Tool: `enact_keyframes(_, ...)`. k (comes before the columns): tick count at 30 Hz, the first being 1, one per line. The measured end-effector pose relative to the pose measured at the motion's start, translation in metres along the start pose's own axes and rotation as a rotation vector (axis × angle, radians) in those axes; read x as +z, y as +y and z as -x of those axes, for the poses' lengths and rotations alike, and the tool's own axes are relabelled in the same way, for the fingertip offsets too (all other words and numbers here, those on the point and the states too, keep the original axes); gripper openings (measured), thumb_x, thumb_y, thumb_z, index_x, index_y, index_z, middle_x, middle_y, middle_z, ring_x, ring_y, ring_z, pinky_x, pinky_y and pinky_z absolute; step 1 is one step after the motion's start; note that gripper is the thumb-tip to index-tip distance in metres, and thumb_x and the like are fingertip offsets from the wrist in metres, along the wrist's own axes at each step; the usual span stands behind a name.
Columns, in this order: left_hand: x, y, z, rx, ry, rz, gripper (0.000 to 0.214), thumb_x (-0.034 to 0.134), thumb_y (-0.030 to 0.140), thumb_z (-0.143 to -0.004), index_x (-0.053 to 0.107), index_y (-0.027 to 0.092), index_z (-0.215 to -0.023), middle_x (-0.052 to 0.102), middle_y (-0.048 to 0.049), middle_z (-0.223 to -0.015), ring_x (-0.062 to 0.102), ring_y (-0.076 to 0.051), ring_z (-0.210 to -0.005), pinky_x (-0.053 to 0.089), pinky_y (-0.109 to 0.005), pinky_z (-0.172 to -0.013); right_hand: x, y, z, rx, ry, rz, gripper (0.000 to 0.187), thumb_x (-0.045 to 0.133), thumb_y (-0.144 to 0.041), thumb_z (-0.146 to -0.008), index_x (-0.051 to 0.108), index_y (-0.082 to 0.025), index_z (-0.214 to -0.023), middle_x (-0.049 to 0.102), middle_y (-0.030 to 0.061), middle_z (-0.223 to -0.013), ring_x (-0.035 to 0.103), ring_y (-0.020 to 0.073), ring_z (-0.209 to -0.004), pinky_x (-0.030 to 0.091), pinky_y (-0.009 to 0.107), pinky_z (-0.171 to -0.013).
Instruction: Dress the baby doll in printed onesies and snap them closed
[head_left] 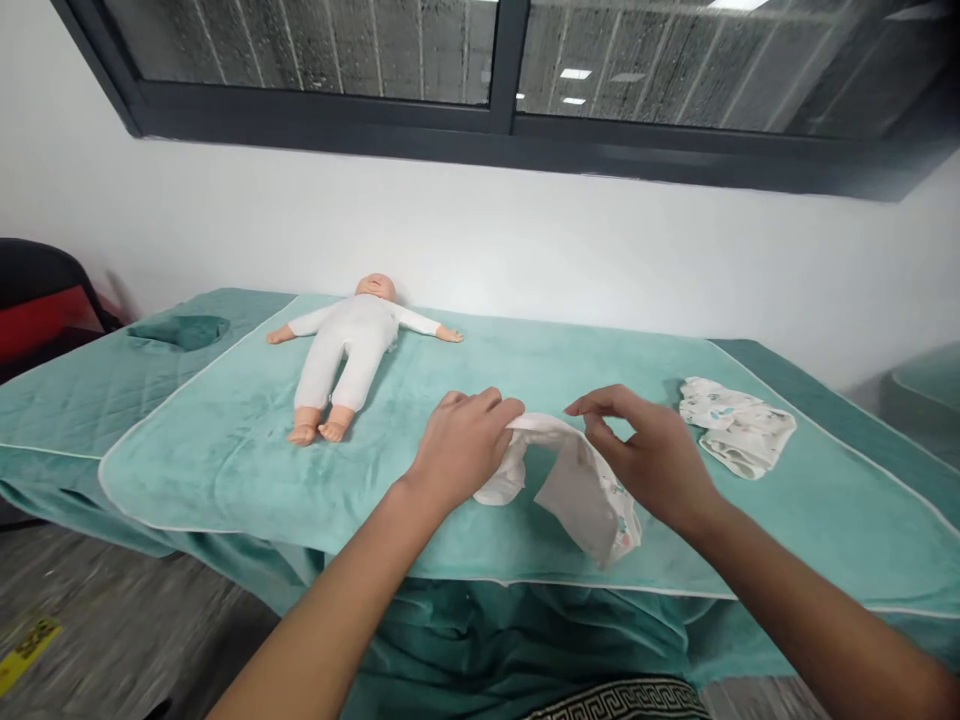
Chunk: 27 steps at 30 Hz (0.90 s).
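A white baby garment (574,492) with a small coloured print hangs between my hands, just above the front of the green bed cover. My left hand (469,440) is closed on the left end of its upper band. At the right end of that band, my right hand (652,450) has its thumb and fingers bent in a pinch on the edge; the index fingertip stands slightly off the cloth. The garment's lower parts droop loosely. Farther back to the left, a baby doll (352,345) in a white suit lies face up, arms spread and feet towards me.
A second white printed baby garment (739,425) lies folded on the right of the green cover (247,470). A darker green cloth (180,332) is at the far left, near a black and red chair (45,310). The wall (525,250) borders the bed's back.
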<state>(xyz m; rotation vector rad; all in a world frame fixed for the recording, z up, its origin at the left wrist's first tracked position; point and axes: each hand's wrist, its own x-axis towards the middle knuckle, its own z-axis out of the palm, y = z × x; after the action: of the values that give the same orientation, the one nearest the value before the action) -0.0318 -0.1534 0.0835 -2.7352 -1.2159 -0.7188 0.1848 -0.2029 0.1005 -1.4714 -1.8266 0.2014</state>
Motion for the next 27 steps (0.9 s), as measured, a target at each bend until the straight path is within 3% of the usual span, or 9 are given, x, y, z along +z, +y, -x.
enact_keyframes(2, -0.011, 0.009, -0.006, -0.110, 0.077, 0.117, 0.019, 0.044, 0.017, -0.090, 0.059, 0.024, -0.099, 0.065, 0.0016, -0.089, 0.059, -0.017, -0.079, 0.040, -0.031, -0.071, -0.005, -0.014, -0.003, -0.039, 0.016, -0.029, 0.010, 0.056, -0.030, -0.089, 0.062, -0.024, -0.093, 0.070, 0.0018, -0.097, 0.065, 0.0197, -0.091, 0.049, 0.032, -0.077)
enact_keyframes(6, -0.030, 0.027, -0.014, -0.226, 0.122, 0.294, 0.024, 0.044, 0.012, -0.083, 0.058, 0.024, -0.098, 0.064, 0.0049, -0.078, 0.056, -0.014, -0.068, 0.038, -0.027, -0.061, 0.011, -0.032, 0.000, -0.046, -0.136, -0.119, 0.029, 0.064, -0.039, -0.084, 0.057, -0.025, -0.109, 0.070, 0.0017, -0.102, 0.066, 0.0198, -0.088, 0.050, 0.032, -0.075)
enact_keyframes(9, -0.043, 0.030, -0.015, -0.238, 0.089, 0.245, 0.023, 0.046, 0.015, -0.083, 0.057, 0.025, -0.100, 0.062, 0.0054, -0.072, 0.056, -0.014, -0.063, 0.035, -0.027, -0.058, 0.021, -0.029, -0.003, -0.010, -0.103, -0.015, 0.018, 0.055, -0.027, -0.086, 0.058, -0.025, -0.104, 0.070, -0.0009, -0.091, 0.063, 0.0172, -0.076, 0.046, 0.029, -0.067)
enact_keyframes(13, -0.064, 0.013, -0.013, -0.189, -0.048, -0.029, 0.016, 0.050, 0.024, -0.087, 0.059, 0.025, -0.099, 0.066, 0.0017, -0.076, 0.058, -0.018, -0.064, 0.032, -0.028, -0.056, 0.010, -0.014, -0.024, -0.024, 0.015, 0.238, 0.022, 0.048, -0.013, -0.078, 0.060, -0.025, -0.092, 0.068, -0.0019, -0.088, 0.060, 0.0169, -0.073, 0.041, 0.028, -0.065)
enact_keyframes(16, -0.077, -0.005, -0.015, -0.207, -0.133, -0.186, 0.017, 0.048, 0.018, -0.085, 0.062, 0.025, -0.092, 0.067, -0.0007, -0.077, 0.060, -0.020, -0.065, 0.033, -0.029, -0.057, -0.006, 0.002, -0.044, -0.022, 0.004, 0.358, 0.026, 0.047, -0.013, -0.077, 0.061, -0.026, -0.094, 0.069, -0.0014, -0.096, 0.060, 0.0188, -0.079, 0.039, 0.028, -0.065)
enact_keyframes(22, -0.080, -0.028, -0.019, -0.418, 0.037, -0.335, 0.035, 0.042, 0.007, -0.080, 0.063, 0.024, -0.102, 0.068, -0.0039, -0.097, 0.064, -0.024, -0.081, 0.039, -0.031, -0.062, -0.023, 0.038, -0.064, 0.058, -0.068, 0.354, 0.031, 0.044, -0.015, -0.078, 0.066, -0.026, -0.097, 0.071, 0.0002, -0.095, 0.062, 0.0200, -0.080, 0.040, 0.027, -0.062)
enact_keyframes(27, -0.077, -0.041, -0.016, -0.491, 0.185, -0.170, 0.028, 0.045, 0.014, -0.083, 0.064, 0.026, -0.100, 0.066, -0.0030, -0.105, 0.063, -0.023, -0.093, 0.045, -0.031, -0.068, -0.050, 0.046, -0.070, 0.189, -0.094, 0.296, 0.029, 0.048, -0.018, -0.077, 0.069, -0.025, -0.095, 0.071, 0.0006, -0.086, 0.062, 0.0188, -0.073, 0.040, 0.026, -0.059)
